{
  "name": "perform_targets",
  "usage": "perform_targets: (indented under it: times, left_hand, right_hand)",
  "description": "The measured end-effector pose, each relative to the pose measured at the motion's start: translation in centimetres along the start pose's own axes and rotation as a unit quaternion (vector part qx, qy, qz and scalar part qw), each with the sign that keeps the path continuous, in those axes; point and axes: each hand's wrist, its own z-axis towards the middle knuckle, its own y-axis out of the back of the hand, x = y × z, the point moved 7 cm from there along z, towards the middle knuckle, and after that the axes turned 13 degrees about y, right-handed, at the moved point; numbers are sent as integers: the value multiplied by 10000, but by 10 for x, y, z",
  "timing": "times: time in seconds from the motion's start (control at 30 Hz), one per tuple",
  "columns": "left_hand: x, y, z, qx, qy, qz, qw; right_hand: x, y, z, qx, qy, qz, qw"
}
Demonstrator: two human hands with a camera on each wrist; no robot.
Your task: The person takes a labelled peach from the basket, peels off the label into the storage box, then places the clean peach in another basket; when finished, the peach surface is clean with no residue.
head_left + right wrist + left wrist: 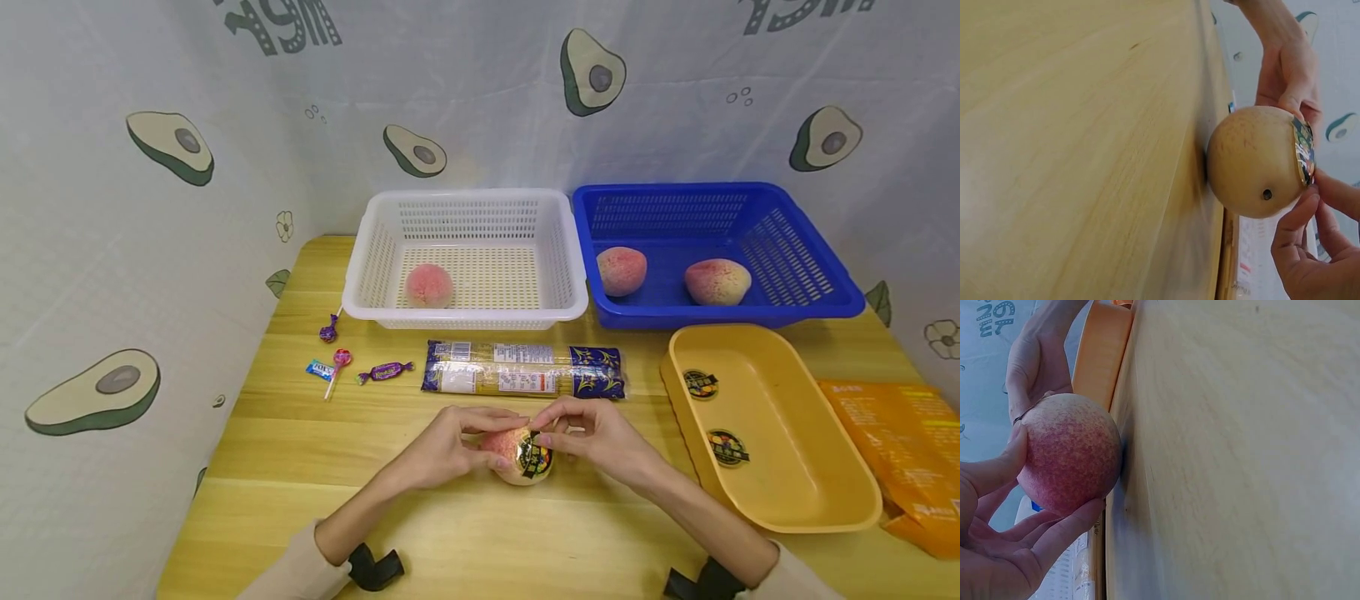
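Note:
A pink and yellow peach [516,477] rests on the wooden table in front of the person. My left hand [448,448] grips it from the left, thumb and fingers on opposite sides, as the left wrist view [1007,550] also shows. On the fruit's upper side is a black and gold label sticker [534,460]. My right hand [603,437] pinches the sticker's edge between thumb and index finger. In the right wrist view, the sticker [1304,150] lies against the peach's pale side, and a dark stem hole shows below. The pinched edge itself is mostly hidden.
Behind the hands lies a noodle packet [525,369], with candies [386,372] to its left. A white basket [465,315] holds one peach; a blue basket [720,315] holds two. At right are a yellow tray [795,450] with two label stickers and an orange bag [907,458].

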Motion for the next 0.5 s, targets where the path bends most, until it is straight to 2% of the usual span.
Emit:
perform_targets:
  times: [0.5]
  left_hand:
    - [-1,1,1,48,11,103,9999]
  right_hand:
    - [7,-1,4,-57,421,-403,9983]
